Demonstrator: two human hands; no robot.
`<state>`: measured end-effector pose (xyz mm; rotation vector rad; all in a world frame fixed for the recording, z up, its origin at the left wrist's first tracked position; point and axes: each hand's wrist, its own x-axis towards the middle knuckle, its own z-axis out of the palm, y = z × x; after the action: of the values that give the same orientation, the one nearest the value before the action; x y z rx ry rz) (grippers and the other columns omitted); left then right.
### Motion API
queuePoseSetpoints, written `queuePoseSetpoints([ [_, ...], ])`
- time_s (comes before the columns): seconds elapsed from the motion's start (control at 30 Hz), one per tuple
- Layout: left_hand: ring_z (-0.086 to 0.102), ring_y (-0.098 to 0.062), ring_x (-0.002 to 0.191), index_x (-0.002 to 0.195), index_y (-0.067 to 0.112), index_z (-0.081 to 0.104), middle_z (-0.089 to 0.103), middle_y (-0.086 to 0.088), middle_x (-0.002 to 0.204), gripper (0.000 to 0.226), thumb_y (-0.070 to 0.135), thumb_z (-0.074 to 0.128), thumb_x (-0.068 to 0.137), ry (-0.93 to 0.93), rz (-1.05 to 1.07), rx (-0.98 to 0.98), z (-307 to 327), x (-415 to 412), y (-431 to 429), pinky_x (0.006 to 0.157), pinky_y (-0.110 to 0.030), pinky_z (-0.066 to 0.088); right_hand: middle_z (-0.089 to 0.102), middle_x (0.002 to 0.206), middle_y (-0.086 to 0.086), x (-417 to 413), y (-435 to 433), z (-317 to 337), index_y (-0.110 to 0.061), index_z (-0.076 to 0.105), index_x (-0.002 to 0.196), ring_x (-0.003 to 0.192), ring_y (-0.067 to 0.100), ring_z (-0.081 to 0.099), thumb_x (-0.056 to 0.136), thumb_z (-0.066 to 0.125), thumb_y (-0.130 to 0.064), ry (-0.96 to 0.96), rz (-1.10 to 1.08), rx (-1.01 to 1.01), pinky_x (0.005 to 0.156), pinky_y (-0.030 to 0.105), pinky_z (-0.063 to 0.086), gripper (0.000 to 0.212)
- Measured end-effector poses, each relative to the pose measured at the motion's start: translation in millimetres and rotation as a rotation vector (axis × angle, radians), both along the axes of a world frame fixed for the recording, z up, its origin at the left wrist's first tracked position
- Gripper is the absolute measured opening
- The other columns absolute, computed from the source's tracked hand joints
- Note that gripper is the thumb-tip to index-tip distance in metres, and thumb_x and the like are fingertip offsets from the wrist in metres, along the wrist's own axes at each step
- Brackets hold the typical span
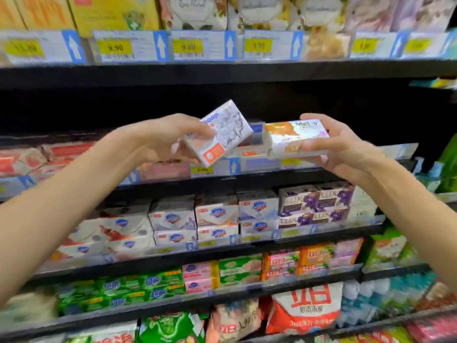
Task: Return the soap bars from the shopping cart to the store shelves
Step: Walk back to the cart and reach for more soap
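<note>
Your left grip [170,138] pinches a white soap box [223,132] with a sheep drawing on it, tilted with one corner up. Your right grip [338,149] holds an orange-and-white soap box [294,134] about level, fingers curled round its right end. The two boxes sit just beside each other in front of a dark shelf [222,73]. Yellow price tags [115,47] line that shelf's edge. Below your arms stand white blue-shield boxes [217,214], with purple Lux boxes [314,206] to their right.

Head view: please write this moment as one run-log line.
left hand: grips tilted white soap box | right hand: grips orange-and-white soap bar | place: before the soap shelf
</note>
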<state>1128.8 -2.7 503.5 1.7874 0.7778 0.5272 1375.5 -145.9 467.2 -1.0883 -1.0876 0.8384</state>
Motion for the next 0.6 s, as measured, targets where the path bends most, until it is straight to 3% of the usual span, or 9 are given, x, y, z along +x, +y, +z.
queuePoseSetpoints([
  [0.23, 0.068, -0.014, 0.088, 0.116, 0.012, 0.060, 0.071, -0.005, 0.100, 0.031, 0.023, 0.063, 0.087, 0.314, -0.023, 0.290, 22, 27, 31, 0.066, -0.025, 0.058, 0.063, 0.106, 0.009, 54, 34, 10, -0.024, 0.058, 0.107, 0.089, 0.016, 0.067, 0.050, 0.074, -0.005, -0.157, -0.118, -0.045, 0.060, 0.022, 0.056, 0.062],
  [0.33, 0.064, -0.012, 0.094, 0.117, 0.020, 0.055, 0.066, -0.001, 0.107, 0.032, 0.023, 0.065, 0.086, 0.365, 0.034, 0.339, 26, 36, 41, 0.072, -0.025, 0.057, 0.064, 0.106, 0.011, 73, 45, 5, -0.023, 0.058, 0.105, 0.092, 0.019, 0.066, 0.048, 0.075, -0.005, -0.171, -0.131, -0.073, 0.062, 0.023, 0.057, 0.062],
  [0.43, 0.060, -0.021, 0.108, 0.121, 0.020, 0.056, 0.062, -0.004, 0.114, 0.034, 0.021, 0.064, 0.088, 0.409, 0.053, 0.409, 29, 43, 47, 0.088, -0.036, 0.052, 0.064, 0.106, 0.012, 87, 54, 0, -0.020, 0.057, 0.109, 0.095, 0.022, 0.065, 0.054, 0.076, -0.001, -0.216, -0.144, -0.111, 0.064, 0.023, 0.058, 0.061],
  [0.6, 0.056, -0.028, 0.117, 0.127, 0.019, 0.054, 0.057, -0.009, 0.129, 0.036, 0.024, 0.059, 0.092, 0.495, 0.061, 0.480, 34, 50, 59, 0.098, -0.043, 0.047, 0.065, 0.104, 0.011, 98, 66, -1, -0.022, 0.058, 0.102, 0.091, 0.019, 0.065, 0.053, 0.080, -0.001, -0.434, -0.097, -0.233, 0.062, 0.020, 0.056, 0.058],
])
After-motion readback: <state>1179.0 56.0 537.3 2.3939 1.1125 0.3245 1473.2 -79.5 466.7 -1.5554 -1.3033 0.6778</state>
